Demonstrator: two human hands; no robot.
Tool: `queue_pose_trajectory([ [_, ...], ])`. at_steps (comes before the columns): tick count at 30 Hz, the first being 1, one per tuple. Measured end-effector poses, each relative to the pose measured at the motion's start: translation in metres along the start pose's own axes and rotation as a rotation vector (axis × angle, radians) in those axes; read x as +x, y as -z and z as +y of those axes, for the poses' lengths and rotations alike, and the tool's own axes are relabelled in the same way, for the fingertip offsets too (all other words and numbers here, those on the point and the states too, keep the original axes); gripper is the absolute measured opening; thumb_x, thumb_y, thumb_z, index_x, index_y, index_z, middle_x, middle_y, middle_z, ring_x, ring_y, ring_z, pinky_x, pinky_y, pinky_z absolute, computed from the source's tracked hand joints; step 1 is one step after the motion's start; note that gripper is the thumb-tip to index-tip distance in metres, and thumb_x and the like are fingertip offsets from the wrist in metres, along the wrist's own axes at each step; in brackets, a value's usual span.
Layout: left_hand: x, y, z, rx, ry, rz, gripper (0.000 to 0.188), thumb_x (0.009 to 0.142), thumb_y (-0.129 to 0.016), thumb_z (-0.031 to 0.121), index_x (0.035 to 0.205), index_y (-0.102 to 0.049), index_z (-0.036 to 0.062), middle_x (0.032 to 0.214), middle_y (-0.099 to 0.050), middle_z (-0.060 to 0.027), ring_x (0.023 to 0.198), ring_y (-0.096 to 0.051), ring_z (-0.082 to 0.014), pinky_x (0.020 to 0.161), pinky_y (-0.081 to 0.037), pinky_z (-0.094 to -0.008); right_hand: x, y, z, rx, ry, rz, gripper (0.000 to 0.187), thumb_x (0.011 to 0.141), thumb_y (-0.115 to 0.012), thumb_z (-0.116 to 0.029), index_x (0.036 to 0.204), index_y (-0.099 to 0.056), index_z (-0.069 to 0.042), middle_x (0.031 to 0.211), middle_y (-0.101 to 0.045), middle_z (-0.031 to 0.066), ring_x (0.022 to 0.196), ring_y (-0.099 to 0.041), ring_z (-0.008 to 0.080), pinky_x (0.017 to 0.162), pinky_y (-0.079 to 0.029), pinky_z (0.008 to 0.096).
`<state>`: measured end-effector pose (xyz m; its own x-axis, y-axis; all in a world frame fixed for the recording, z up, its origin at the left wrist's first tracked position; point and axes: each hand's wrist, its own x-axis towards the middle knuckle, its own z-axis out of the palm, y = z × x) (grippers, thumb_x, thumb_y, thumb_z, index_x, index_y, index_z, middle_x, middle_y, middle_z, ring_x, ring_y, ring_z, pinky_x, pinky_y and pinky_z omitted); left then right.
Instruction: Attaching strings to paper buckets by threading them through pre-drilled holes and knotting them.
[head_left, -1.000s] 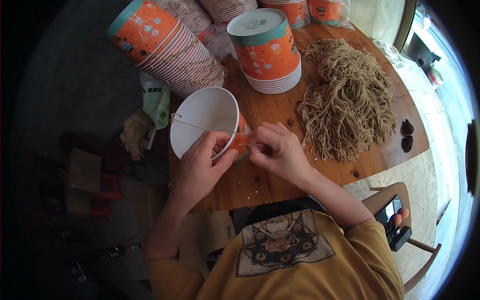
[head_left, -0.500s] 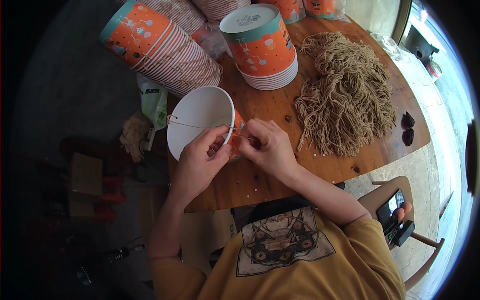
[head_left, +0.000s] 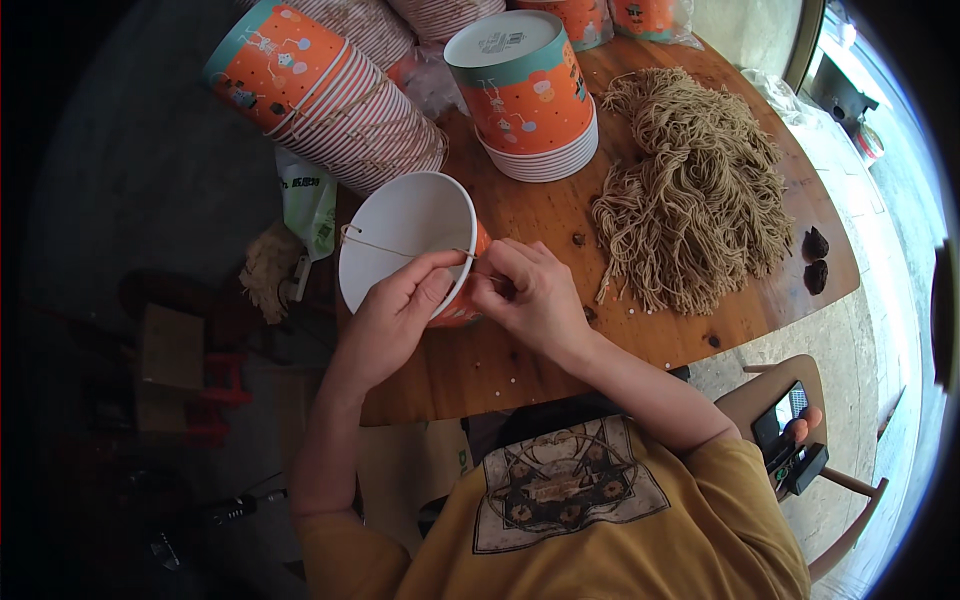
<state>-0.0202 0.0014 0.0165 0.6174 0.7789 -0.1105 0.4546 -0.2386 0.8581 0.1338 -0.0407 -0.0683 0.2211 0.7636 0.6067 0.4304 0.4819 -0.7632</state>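
Cup stacks (head_left: 520,90) shifted on round wooden table (head_left: 520,370).

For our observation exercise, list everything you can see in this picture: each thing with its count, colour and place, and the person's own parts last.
paper bucket: one, orange outside, white inside, on its side at the table's left edge, held
string: one, tan, stretched across the bucket's mouth
bucket stacks: at least two, orange and teal; one lying at the upper left, one upright at the table's top
string bundle: one heap, tan, right half of the table
dark lumps: two, near the right rim
table: one, round, brown wood
phone: one, dark, on a chair at the lower right
left hand: on the bucket's rim
right hand: pinching the string at the rim
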Motion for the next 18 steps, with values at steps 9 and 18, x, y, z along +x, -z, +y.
queue_pose_trajectory([
  [9, 0.025, 0.005, -0.012, 0.007, 0.046, -0.111, 0.013, 0.094, -0.047, 0.008, 0.097, -0.054, -0.0016, 0.088, -0.059, -0.0027, 0.08, -0.053, -0.0077, 0.074, -0.045, -0.0241, 0.001, 0.0, -0.001, -0.026, 0.004, 0.016, 0.014, 0.071, -0.062, -0.007, 0.071, -0.047, -0.007, 0.064, -0.053, 0.006, 0.06, -0.054, 0.0255, 0.062, -0.041, 0.0338],
  [18, 0.03, 0.011, -0.018, 0.097, 0.029, -0.091, 0.009, 0.091, -0.048, 0.008, 0.09, -0.052, 0.0, 0.084, -0.057, -0.0017, 0.078, -0.052, -0.0071, 0.071, -0.044, -0.0244, 0.004, 0.011, 0.001, 0.037, -0.075, -0.138, 0.013, 0.078, -0.062, -0.011, 0.076, -0.05, -0.006, 0.065, -0.056, 0.0058, 0.06, -0.057, 0.0246, 0.064, -0.042, 0.0336],
])
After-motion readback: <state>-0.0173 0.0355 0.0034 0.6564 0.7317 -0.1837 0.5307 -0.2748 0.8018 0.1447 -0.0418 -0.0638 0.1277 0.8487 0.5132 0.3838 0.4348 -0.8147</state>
